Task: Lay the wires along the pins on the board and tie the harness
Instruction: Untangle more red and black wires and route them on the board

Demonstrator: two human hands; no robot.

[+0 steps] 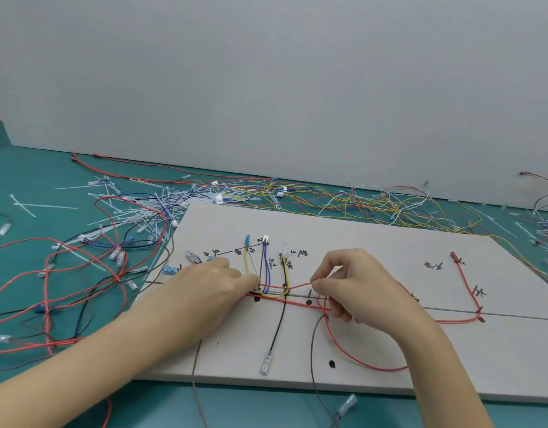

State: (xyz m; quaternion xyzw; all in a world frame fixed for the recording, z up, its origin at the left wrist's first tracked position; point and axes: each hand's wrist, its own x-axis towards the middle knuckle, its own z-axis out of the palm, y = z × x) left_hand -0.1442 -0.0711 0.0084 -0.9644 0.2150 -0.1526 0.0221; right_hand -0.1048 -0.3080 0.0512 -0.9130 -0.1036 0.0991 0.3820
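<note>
A grey-white harness board (374, 242) lies on the green table, marked with handwritten labels and a drawn line. Yellow, white, blue and black wires (266, 267) run down from their connectors into a bundle at mid-board. My left hand (211, 282) presses its fingertips on that bundle at the left. My right hand (353, 282) pinches a red wire (297, 286) between thumb and forefinger just right of the bundle. The same red wire loops below my right wrist (359, 361) and runs along the line to a far-right pin (479, 318), then up to its terminal.
A heap of white cable ties (149, 208) and loose coloured wires (359, 202) lies behind the board. Red and black wires (66, 288) sprawl on the table at left. A black wire with a clear terminal (265, 366) hangs toward the board's front edge.
</note>
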